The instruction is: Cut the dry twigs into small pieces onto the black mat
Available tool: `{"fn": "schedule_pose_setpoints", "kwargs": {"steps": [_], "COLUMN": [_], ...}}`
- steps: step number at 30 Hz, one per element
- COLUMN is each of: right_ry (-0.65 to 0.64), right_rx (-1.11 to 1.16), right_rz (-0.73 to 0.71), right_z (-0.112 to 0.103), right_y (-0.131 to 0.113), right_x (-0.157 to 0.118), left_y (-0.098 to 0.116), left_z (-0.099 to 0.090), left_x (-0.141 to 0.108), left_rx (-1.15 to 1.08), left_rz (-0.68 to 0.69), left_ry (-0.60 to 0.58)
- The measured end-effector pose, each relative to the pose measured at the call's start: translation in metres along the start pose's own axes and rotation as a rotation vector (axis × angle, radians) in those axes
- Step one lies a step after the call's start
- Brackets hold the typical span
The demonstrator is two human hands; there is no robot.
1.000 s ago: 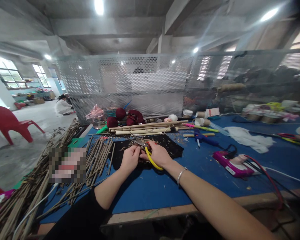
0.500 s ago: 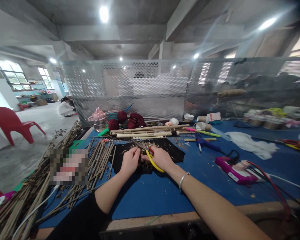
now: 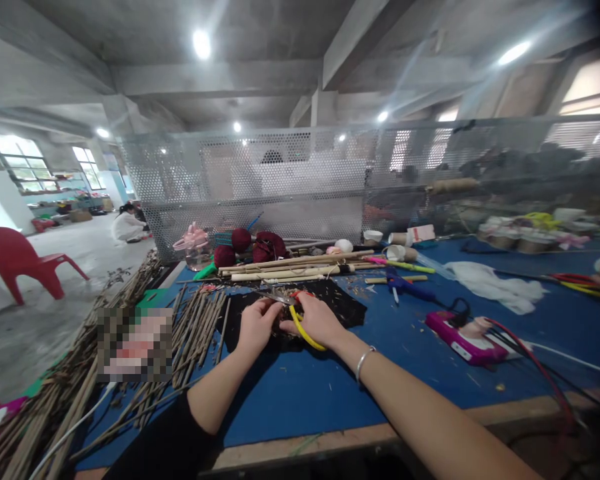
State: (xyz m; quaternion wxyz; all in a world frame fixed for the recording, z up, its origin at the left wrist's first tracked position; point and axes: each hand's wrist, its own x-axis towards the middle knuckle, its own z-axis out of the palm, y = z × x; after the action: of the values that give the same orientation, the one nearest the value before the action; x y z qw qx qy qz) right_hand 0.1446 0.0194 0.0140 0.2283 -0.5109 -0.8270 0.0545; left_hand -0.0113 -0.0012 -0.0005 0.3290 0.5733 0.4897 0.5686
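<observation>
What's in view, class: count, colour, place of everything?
Large table: one, blue, foreground
Flat cloth: one, black, table centre
Metal scissors: one, yellow-red handles, over cloth
Thin sticks: many, brown, left of cloth
Straight rods: several, tan, behind cloth
Round yarn bundles: three, dark red, behind rods
Glue gun: one, blue, right of cloth
Power strip: one, magenta, table right
Crumpled sheet: one, white, table right
Blurred clutter: uncounted, mixed, back right
Plastic chair: one whole, red, left
Perforated metal panels: several, grey, back
Crouching person: one, in white, far left
Left hand: one, bare, over cloth
Right hand: one, bare, holding scissors
</observation>
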Motion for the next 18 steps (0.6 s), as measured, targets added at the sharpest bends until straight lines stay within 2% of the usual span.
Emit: {"fn": "schedule_pose_setpoints", "kwargs": {"steps": [6, 9, 14, 18], "right_ry": [0.003, -0.005, 0.006, 0.023], "right_rx": [0.053, 0.066, 0.063, 0.067], "right_rz": [0.018, 0.024, 0.007, -0.01], "right_z": [0.0046, 0.0047, 0.0042, 0.0052], "right_y": [0.0032, 0.0042, 0.0037, 0.0028], "right_x": [0.0024, 0.0029, 0.0026, 0.0027], "left_y": [0.0062, 0.0046, 0.0017, 0.0053], "left_z": [0.0029, 0.0032, 0.0032, 0.0048], "left_x": [-0.003, -0.0014, 0.0001, -0.0027], "left_rx": [-0.116, -0.127, -0.076, -0.105], "left_rz": [-0.125, -0.129, -0.096, -0.138], "left_ry": [-0.051, -0.06, -0.001, 0.001]}}
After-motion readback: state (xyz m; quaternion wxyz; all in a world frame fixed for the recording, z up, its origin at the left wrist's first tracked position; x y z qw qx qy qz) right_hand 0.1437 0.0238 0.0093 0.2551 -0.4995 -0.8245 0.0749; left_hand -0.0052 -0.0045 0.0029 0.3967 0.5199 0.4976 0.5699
